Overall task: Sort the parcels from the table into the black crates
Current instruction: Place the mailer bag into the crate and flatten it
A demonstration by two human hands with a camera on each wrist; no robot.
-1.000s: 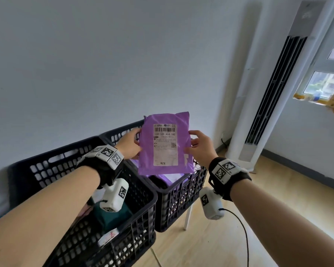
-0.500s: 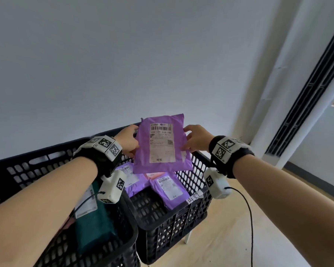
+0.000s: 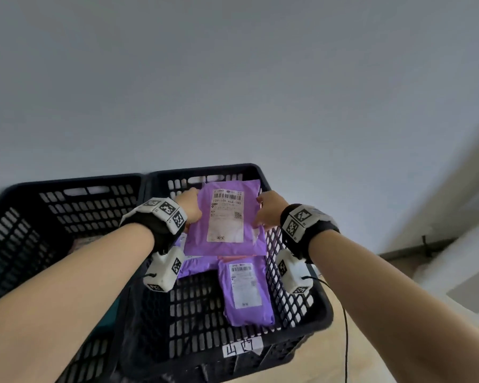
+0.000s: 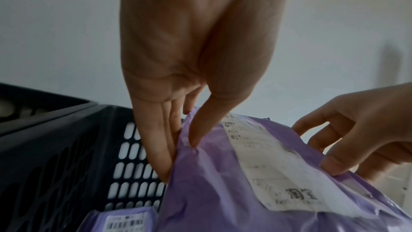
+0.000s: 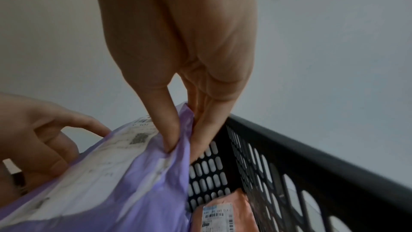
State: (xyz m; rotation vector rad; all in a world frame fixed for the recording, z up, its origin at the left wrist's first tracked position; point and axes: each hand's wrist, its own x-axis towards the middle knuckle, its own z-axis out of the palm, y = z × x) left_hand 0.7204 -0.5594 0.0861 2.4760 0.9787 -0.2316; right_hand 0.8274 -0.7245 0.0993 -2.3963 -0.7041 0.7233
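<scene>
A purple parcel (image 3: 224, 219) with a white shipping label hangs inside the right black crate (image 3: 302, 324), label towards me. My left hand (image 3: 190, 207) pinches its left edge between thumb and fingers (image 4: 169, 147). My right hand (image 3: 268, 210) pinches the right edge, thumb on top (image 5: 169, 135). Below it in the same crate lie another purple parcel (image 3: 246, 291), a further purple one (image 3: 194, 266) partly hidden, and an orange parcel (image 5: 223, 214). The left black crate (image 3: 67, 197) stands beside it.
The two crates touch side by side against a plain grey wall. A dark teal parcel (image 3: 114, 313) shows in the left crate under my left forearm. Wooden floor (image 3: 371, 355) lies to the right, with a white floor unit (image 3: 468, 258) at the far right.
Both hands have lowered the purple parcel from in front of the wall down into the right crate. My view has tilted down and towards the crates.
</scene>
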